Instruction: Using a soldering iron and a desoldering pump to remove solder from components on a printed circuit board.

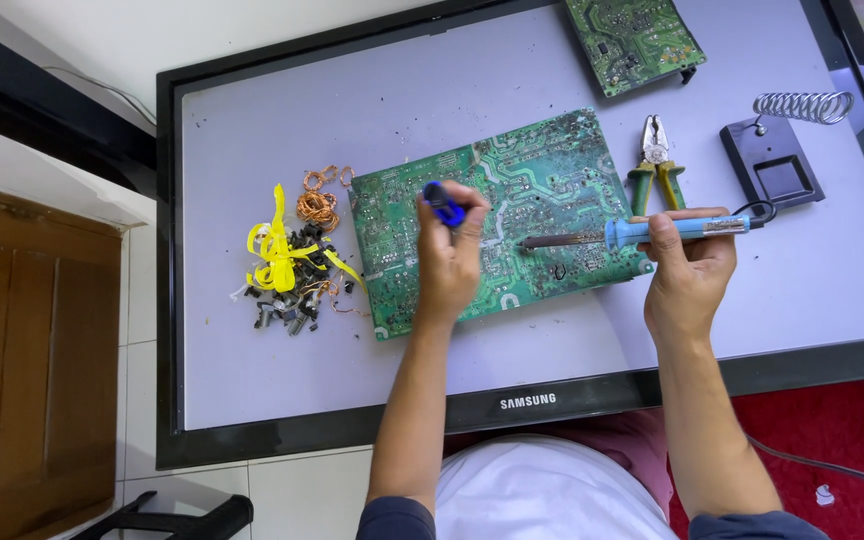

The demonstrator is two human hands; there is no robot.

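Circuit board (512, 200) is steadied by the left hand (449, 255), closed on a blue tool (443, 204), while a soldering iron (642, 234) is gripped by the right hand (690, 270).

Both bare forearms reach forward from dark rolled sleeves at the bottom of the view; the left arm angles slightly inward, its wrist straight, and the left hand (449, 255) is curled into a closed grip, knuckles up, fingers wrapped tight; the right arm rises more steeply, and the right hand (690, 268) lies palm down, thumb and fingers pinched shut in a pen-like grip.
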